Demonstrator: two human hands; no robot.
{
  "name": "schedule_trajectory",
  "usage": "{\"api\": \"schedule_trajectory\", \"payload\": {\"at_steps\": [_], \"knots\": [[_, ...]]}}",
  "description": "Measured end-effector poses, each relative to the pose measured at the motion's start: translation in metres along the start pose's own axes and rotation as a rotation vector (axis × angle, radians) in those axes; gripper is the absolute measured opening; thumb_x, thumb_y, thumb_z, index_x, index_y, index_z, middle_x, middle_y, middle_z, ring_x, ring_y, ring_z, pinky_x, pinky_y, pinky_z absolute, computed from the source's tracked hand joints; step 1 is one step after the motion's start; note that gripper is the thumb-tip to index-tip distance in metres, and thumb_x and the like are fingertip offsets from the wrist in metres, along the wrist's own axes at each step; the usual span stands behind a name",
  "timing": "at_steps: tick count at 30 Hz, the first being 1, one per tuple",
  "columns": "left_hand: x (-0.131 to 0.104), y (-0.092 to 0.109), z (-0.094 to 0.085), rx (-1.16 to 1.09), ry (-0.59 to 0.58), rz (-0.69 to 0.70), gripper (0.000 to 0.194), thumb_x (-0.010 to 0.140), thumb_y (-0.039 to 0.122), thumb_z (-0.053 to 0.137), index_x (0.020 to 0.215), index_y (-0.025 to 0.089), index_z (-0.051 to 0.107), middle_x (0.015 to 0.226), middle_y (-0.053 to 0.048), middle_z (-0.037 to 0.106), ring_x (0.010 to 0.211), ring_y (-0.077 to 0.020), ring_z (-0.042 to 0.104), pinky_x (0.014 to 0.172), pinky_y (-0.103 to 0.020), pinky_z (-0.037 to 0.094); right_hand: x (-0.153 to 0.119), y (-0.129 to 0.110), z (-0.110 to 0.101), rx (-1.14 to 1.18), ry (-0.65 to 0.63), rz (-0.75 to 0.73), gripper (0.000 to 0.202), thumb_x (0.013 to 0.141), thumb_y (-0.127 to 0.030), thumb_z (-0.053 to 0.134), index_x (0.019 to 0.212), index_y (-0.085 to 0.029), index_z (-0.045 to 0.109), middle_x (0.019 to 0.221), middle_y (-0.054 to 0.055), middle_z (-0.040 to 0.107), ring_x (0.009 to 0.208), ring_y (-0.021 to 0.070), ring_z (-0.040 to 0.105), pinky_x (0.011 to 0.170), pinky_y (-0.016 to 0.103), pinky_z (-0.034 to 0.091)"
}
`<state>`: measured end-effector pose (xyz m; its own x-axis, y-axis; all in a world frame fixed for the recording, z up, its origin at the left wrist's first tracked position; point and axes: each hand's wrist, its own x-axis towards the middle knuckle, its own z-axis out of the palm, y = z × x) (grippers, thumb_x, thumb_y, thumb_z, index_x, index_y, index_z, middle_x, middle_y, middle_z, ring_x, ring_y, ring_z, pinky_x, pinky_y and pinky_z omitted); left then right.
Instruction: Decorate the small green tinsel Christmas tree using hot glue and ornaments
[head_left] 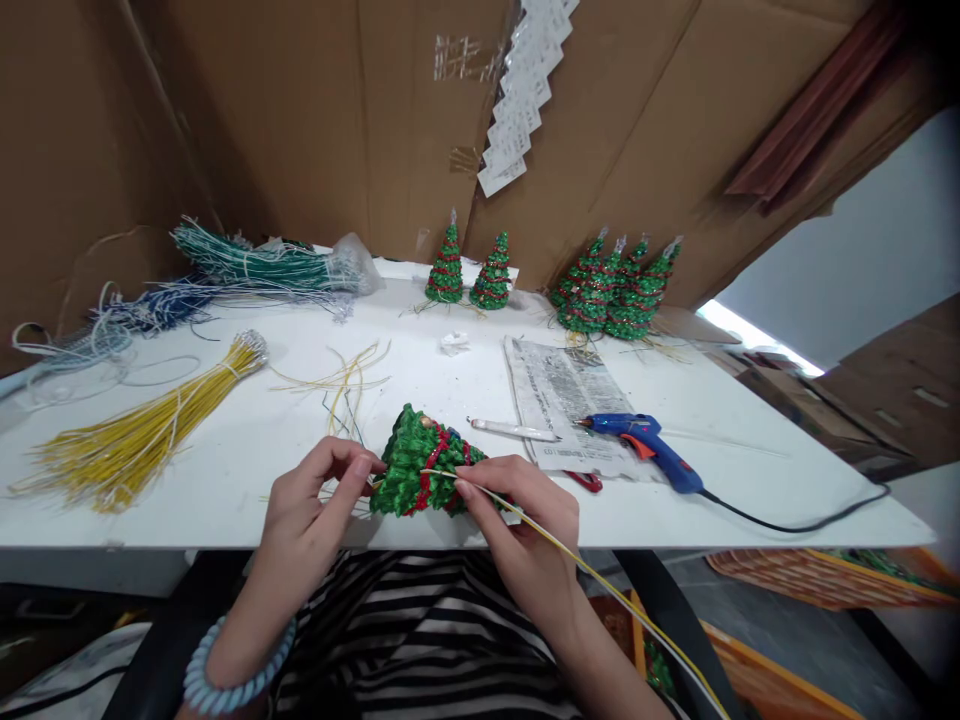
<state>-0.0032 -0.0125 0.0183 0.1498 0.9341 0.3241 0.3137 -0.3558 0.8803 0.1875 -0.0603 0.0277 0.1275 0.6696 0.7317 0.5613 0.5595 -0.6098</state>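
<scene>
A small green Christmas tree figure (409, 470) with red garland lies on its side near the table's front edge, its base to the left. At that base my left hand (319, 500) is closed, thumb and index finger pressed against its edge; thin wires show beside the fingertips, partly hidden. Over the garland, my right hand (521, 510) pinches a thin yellow wire (600, 575). Its short end points left across the tree, while the long part trails down to the lower right past my forearm, with a paler strand alongside.
Loose yellow wires (352, 375) lie behind the tree, a yellow wire bundle (161, 420) to the left, and green wire bundles (255, 262) farther back. A white pen (514, 430) and blue glue gun (637, 440) rest by a newspaper (555, 385). Several finished trees (611, 290) stand behind.
</scene>
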Motion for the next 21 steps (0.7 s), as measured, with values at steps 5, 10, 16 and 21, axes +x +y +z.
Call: {"api": "schedule_trajectory", "payload": {"at_steps": [5,10,16,21], "knots": [[-0.001,-0.007,0.003,-0.126,-0.035,-0.101,0.027,0.088,0.042,0.058,0.106,0.023,0.053,0.089,-0.005,0.070,0.082,-0.0168,0.066,0.068,-0.024,0.053,-0.002,0.000,-0.005,-0.044,-0.045,-0.043,0.012,0.085,-0.012,0.062,0.085,-0.021,0.069,0.078,0.003,0.074,0.070,0.0148,0.069,0.065,0.027,0.057],[-0.002,-0.006,0.003,-0.141,-0.057,-0.103,0.035,0.085,0.041,0.062,0.111,0.023,0.049,0.091,-0.005,0.071,0.087,-0.0176,0.066,0.077,-0.028,0.052,0.001,-0.007,-0.009,-0.164,-0.096,-0.207,0.014,0.084,-0.006,0.061,0.088,-0.017,0.069,0.076,0.004,0.073,0.069,0.0142,0.067,0.064,0.025,0.056],[-0.002,-0.004,0.008,-0.214,-0.071,-0.171,0.038,0.083,0.042,0.063,0.112,0.023,0.047,0.092,-0.004,0.072,0.086,-0.0175,0.066,0.077,-0.028,0.052,0.007,-0.015,-0.009,-0.318,-0.148,-0.278,0.012,0.084,-0.005,0.060,0.086,-0.015,0.067,0.074,0.005,0.071,0.067,0.0158,0.064,0.062,0.028,0.052],[-0.004,-0.005,0.019,-0.288,-0.141,-0.197,0.041,0.084,0.041,0.063,0.116,0.024,0.044,0.097,-0.004,0.071,0.091,-0.0162,0.064,0.084,-0.028,0.049,0.003,-0.009,-0.008,-0.355,-0.188,-0.260,0.012,0.086,-0.007,0.058,0.087,-0.016,0.066,0.077,0.004,0.070,0.069,0.0160,0.061,0.065,0.029,0.049]]}}
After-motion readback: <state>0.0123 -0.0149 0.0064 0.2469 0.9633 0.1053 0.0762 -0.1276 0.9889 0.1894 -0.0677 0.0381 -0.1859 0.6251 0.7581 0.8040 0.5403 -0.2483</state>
